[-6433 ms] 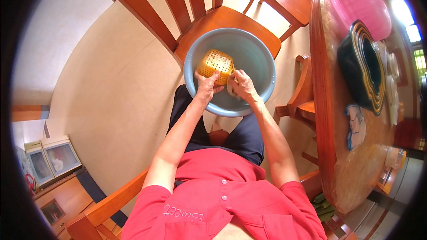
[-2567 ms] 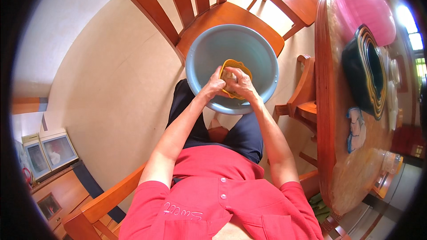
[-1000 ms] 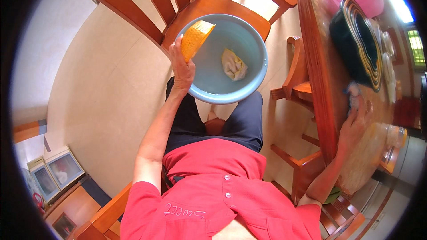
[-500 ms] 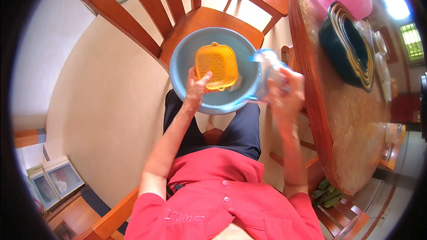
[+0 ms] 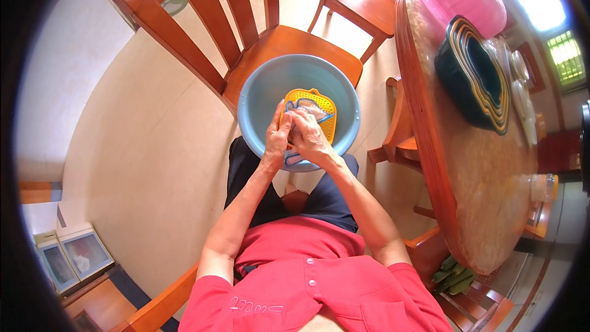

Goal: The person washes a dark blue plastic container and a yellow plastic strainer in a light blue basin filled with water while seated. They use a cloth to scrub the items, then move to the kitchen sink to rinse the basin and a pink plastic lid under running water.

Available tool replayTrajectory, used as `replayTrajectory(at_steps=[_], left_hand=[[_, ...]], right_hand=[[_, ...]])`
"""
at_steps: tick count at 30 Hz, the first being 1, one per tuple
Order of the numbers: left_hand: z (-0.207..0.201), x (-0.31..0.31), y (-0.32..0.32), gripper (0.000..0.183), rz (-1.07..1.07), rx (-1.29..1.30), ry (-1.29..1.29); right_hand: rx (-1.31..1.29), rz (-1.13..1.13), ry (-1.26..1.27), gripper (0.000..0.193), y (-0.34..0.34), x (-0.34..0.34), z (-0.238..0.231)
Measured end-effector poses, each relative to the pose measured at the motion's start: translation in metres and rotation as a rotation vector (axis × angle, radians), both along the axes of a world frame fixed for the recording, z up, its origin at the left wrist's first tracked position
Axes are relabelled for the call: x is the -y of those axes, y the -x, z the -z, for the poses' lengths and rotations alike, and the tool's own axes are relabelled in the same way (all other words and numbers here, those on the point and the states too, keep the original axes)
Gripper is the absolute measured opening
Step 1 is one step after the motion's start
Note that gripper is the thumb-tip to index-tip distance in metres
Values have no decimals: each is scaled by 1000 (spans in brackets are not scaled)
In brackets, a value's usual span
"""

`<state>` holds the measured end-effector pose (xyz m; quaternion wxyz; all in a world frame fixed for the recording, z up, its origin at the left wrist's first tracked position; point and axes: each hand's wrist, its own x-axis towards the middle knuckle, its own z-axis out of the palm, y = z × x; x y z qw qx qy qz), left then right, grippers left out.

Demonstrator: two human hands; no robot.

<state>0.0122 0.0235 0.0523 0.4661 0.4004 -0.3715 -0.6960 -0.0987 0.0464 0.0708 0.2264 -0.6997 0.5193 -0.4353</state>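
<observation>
A yellow perforated basket is tilted over the blue-grey basin, gripped along its left side by my left hand. My right hand presses a white cloth with blue edging against the inside of the basket, its fingers bent round the bunched fabric. One end of the cloth hangs down near the basin's front rim. The basin rests on the seat of a wooden chair, just beyond my knees. What lies at the basin's bottom is mostly hidden by the basket and hands.
To the right stands a wooden-edged table. On it are a pink basin, a nested stack of dark green and other-coloured baskets and a clear jar. A second chair stands beyond; green leafy produce lies at lower right.
My right hand has brought the blue-edged cloth from beside the basin's right rim into the basket. The basket has been lowered and tilted in my left hand.
</observation>
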Motion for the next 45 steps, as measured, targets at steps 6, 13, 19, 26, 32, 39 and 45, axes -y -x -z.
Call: replayTrajectory(at_steps=[6, 13, 19, 26, 32, 39, 45], left_hand=[[4, 15, -5, 44, -44, 238, 287], [-3, 20, 1, 44, -52, 363, 257], [-15, 20, -6, 44, 129, 268, 183], [-39, 7, -3, 46, 112, 245, 254], [-59, 1, 1, 46, -114, 489, 432], [-59, -3, 4, 48, -170, 689, 625], [-44, -4, -2, 63, -145, 915, 1018]], right_hand=[[-246, -191, -351, 28, 22, -13, -28], [-136, 119, -118, 32, 36, -19, -43], [-233, 250, 177, 40, 35, -12, -58], [-574, 300, 140, 43, 49, 23, -26], [-153, 461, -147, 34, 48, 11, 8], [1113, 247, -971, 42, 5, -31, -1], [864, 400, -829, 31, 45, -11, 16]])
